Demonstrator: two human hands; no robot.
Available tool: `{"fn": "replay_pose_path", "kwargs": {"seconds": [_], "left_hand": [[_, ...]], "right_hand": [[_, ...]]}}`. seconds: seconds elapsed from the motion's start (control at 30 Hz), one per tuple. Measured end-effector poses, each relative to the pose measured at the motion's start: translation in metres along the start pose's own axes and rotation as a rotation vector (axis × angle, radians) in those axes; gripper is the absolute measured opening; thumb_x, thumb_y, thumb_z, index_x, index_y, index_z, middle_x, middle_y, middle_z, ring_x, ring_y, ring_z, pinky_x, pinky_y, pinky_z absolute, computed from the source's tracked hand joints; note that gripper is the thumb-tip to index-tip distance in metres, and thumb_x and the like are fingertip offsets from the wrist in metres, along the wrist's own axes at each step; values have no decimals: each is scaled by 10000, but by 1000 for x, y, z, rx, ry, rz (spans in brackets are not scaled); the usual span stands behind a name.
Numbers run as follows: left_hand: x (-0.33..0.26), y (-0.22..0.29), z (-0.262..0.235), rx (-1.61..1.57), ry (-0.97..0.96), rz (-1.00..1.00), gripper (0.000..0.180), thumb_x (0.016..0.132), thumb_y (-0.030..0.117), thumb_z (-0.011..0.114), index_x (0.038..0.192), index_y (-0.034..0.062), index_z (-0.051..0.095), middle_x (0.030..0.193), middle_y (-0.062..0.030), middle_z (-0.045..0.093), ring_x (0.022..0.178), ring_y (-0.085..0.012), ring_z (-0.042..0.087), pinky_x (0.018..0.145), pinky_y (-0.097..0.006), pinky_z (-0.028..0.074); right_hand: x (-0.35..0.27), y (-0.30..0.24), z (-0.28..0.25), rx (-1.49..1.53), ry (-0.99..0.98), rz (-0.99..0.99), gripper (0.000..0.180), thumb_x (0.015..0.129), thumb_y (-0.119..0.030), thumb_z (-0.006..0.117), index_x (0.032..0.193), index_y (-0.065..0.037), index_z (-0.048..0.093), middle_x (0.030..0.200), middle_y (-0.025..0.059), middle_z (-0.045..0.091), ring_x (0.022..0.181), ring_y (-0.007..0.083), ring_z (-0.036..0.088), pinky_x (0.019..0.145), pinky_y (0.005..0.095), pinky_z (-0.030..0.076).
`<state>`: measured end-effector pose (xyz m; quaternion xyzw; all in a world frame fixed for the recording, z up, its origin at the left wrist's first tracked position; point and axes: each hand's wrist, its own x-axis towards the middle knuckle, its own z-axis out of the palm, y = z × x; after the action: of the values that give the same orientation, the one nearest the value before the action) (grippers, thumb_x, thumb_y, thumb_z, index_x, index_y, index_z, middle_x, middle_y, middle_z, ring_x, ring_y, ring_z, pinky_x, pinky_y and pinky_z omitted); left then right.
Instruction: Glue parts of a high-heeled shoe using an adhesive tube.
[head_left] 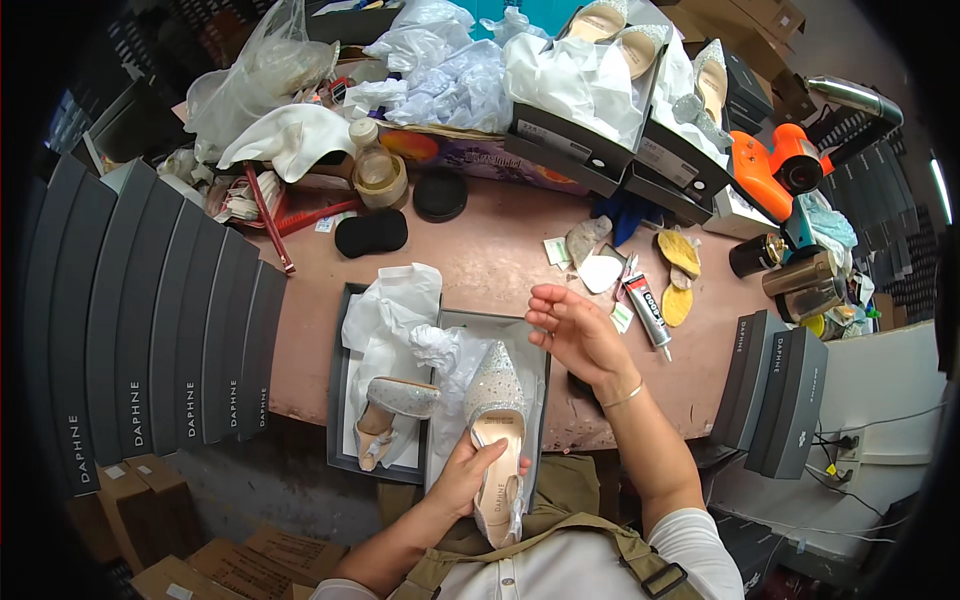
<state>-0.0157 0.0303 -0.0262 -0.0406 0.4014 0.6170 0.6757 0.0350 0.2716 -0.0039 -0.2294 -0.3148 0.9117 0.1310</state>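
Observation:
My left hand [462, 478] grips a pointed, silvery glittering shoe [494, 383] by its middle, thumb on the beige insole and toe pointing away from me. My right hand [578, 338] is raised to the right of the toe, fingers loosely bent and apart from the shoe, with nothing in it. Below the held shoe lies an open dark grey shoebox [336, 435], its two parts side by side. A matching shoe [405, 397] rests on its side in the left part. White tissue paper [392, 305] spills over the box and bunches up beside the held shoe.
Dark shoeboxes [150, 330] are stacked at left, more boxes [765, 390] at right. A glue tube [648, 312] and yellow sponges [678, 275] lie beyond my right hand. Boxed shoes [600, 20], an orange heat tool [765, 170] and a tape roll [382, 190] stand farther back.

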Motion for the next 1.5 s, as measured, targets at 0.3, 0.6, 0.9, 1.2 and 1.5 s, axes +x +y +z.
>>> {"fn": "replay_pose_path", "kwargs": {"seconds": [0.3,0.6,0.9,1.2,1.5], "left_hand": [[-11,-10,16,17,147,123,291,928,116,461,1207,47,419,981,-105,568,811,-219,645,717,-358,562],[-11,-16,14,19,132,143,288,928,111,466,1204,47,414,976,-98,566,793,-197,638,692,-341,561],[-10,-16,16,52,157,196,293,931,117,461,1210,50,402,984,-95,560,802,-189,631,694,-337,562],[-12,-14,17,57,160,189,281,930,109,453,1201,52,404,972,-104,568,796,-197,633,683,-334,560],[-11,-10,12,39,72,77,261,927,137,441,1160,21,466,895,-137,615,741,-218,646,663,-334,551]], "right_hand": [[-69,48,42,-262,75,-170,358,876,-81,502,1219,21,507,1213,112,541,1148,201,498,948,352,409],[-73,63,51,-375,114,-292,365,862,-31,496,1223,15,513,1264,94,476,1169,184,462,986,330,362],[-72,64,54,-517,102,-315,388,853,-5,485,1239,7,521,1256,86,454,1150,159,451,976,293,349],[-71,66,53,-530,106,-331,382,853,-13,494,1233,12,525,1244,85,463,1135,157,462,965,290,355],[-74,64,55,-488,110,-334,364,856,-18,489,1217,11,530,1234,90,468,1115,156,464,957,287,356]]}}
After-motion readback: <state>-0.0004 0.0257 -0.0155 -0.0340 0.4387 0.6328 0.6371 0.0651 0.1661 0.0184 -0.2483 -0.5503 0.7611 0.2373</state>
